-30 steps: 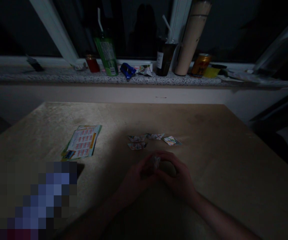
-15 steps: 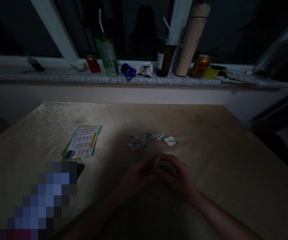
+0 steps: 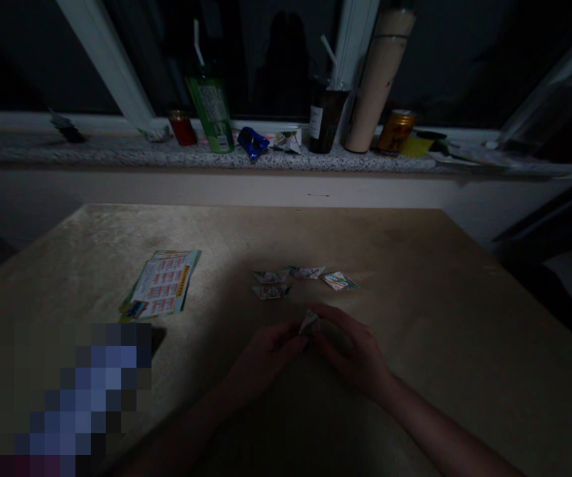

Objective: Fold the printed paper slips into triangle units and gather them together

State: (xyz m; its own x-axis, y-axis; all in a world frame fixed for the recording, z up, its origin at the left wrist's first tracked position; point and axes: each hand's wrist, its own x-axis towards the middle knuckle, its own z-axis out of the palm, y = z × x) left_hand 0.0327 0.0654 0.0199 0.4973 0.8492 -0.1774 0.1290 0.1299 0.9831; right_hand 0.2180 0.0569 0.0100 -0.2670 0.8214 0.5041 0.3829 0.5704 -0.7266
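Holding one small peaked folded paper (image 3: pixel 309 322) between both hands, over the table (image 3: pixel 429 278), well in from the far edge, roughly midway between left and right edges. Pinching its left side with left hand (image 3: pixel 263 358), thumb and forefinger nearly together. Gripping its right side with right hand (image 3: pixel 360 354), fingertips closed to the paper, palm hollow. Can't tell about contact with tabletop, too dark.

Seeing just beyond, toward far edge: rear boat-shaped fold (image 3: pixel 271 277) near front boat-shaped fold (image 3: pixel 272 292), then third boat-shaped fold (image 3: pixel 306 272) and diamond-shaped fold (image 3: pixel 339 281) farther toward the right edge. Also seeing printed sheets (image 3: pixel 164 283) stacked askew, nearer the left edge. On the windowsill (image 3: pixel 266 161), past far edge: seeing green cup (image 3: pixel 214 116) with straw, blue wrapper (image 3: pixel 253 142), dark cup (image 3: pixel 326 126), tall beige flask (image 3: pixel 376 93), gold can (image 3: pixel 395 134).
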